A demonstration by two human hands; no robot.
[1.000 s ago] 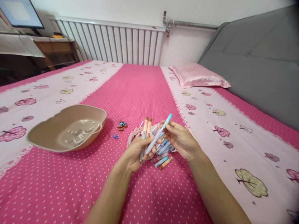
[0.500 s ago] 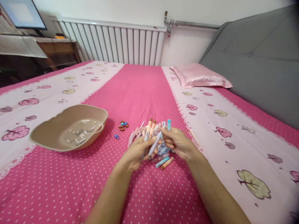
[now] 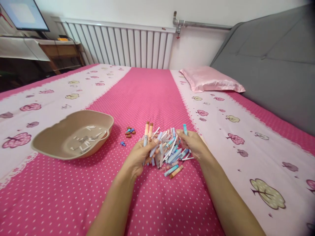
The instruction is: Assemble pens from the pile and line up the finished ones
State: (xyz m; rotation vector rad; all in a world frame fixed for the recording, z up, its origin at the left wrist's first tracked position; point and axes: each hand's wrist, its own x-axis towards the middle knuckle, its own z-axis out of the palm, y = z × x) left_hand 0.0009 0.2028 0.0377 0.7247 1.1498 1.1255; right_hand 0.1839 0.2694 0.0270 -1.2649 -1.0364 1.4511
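Observation:
A heap of pastel pens [image 3: 169, 152] in blue, pink and orange lies on the pink dotted bedspread [image 3: 147, 95] in front of me. My left hand [image 3: 139, 157] is closed round a few pens, two orange-capped ones [image 3: 147, 129] sticking up from it. At the heap's right side my right hand [image 3: 194, 144] pinches a small blue pen cap [image 3: 184, 128]. A beige shallow bowl [image 3: 59, 142] with small white pieces inside sits to the left. Several tiny blue and brown caps [image 3: 129, 131] lie between the bowl and the heap.
A pink satin pillow [image 3: 211, 80] lies at the back right against a grey upholstered headboard [image 3: 270, 59]. A white radiator [image 3: 118, 46] runs along the far wall. A wooden table [image 3: 59, 52] and a monitor [image 3: 23, 14] stand at the back left.
The light blue pen held between both hands is now only in my left hand. My right hand has pulled away to the right with the blue cap. Both hands sank towards the heap.

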